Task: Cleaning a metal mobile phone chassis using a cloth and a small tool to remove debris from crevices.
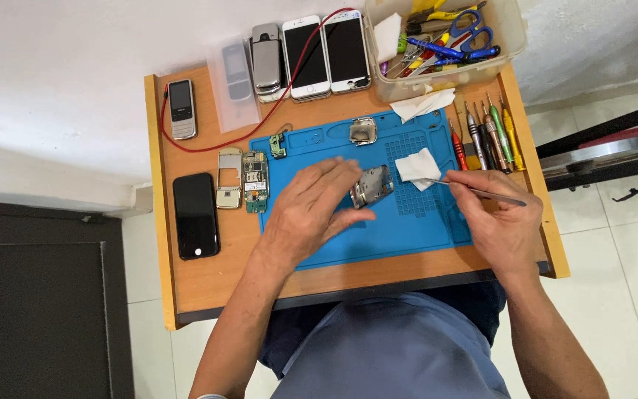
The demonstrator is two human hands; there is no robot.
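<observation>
My left hand [313,212] rests on the blue work mat [415,225] and holds a small silver phone part [372,185] by its edge. In my right hand [498,218] is a pair of thin metal tweezers [474,191], whose tip pinches a white wipe [417,167] lying on the mat just right of the part. A second metal part [363,131] sits at the mat's far edge.
On the wooden table [201,277] lie a black phone [195,215], a circuit board [255,182], a phone frame [230,177], several phones along the back, a row of screwdrivers [485,137] and a clear tool box [444,44]. A red wire [208,146] loops across.
</observation>
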